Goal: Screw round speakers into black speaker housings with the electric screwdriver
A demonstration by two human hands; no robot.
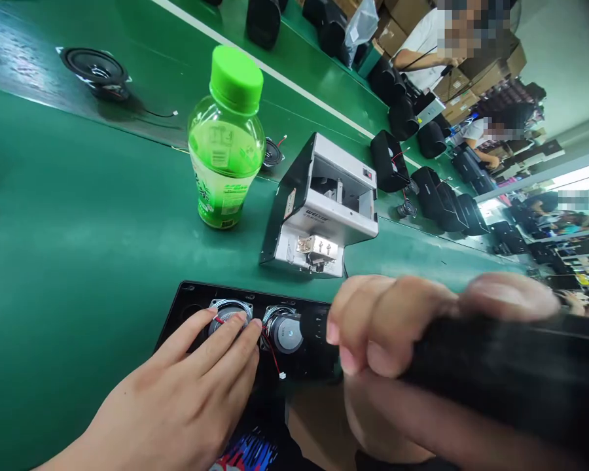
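A black speaker panel [180, 309] lies in front of me, with two small round speakers set in it, magnets up. My left hand [186, 386] rests with stretched fingers on the left speaker [232, 305]. My right hand [392, 320] is wrapped round a black electric screwdriver [510, 373], which lies sideways and is blurred at the near end. The screwdriver's collar is close beside the right speaker [289, 335]; its bit cannot be made out. Red and black wires with a white connector [282, 375] run down from between the speakers.
Beyond the panel stand a screw feeder [324, 209] and a green-capped bottle [226, 150]. A loose speaker [98, 69] lies far left, another small speaker [271, 154] behind the bottle. Black speaker cabinets [436, 199] line the far bench, with other people beyond.
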